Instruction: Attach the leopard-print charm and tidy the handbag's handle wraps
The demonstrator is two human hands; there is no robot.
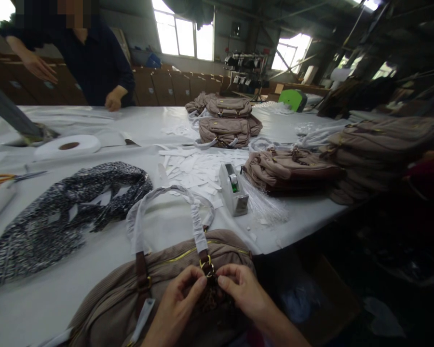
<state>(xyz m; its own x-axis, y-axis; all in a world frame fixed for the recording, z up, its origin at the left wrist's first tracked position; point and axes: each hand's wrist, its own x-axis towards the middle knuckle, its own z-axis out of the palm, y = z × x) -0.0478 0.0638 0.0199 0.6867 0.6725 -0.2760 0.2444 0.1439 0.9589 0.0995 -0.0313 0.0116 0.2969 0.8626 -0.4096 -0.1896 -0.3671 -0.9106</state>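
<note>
Pinching the gold ring (207,265) on the bag (159,284) at the table's near edge, left hand (177,308) and right hand (244,291) both nearly closed, fingertips on the ring. Looking soft, floppy, light; gripping best by wrapped handles (166,212) or hardware.

White table (304,219): handbags (292,168), tape dispenser (234,189), patterned scarf (65,207), paper roll (68,145).

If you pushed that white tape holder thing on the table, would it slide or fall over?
The tape dispenser would probably slide rather than tip: it sits low with a long, flat base on the smooth white table. It looks blocky and likely heavy for its size, so a light push may barely move it. The paper scraps beside it would likely scatter far more easily.
</note>
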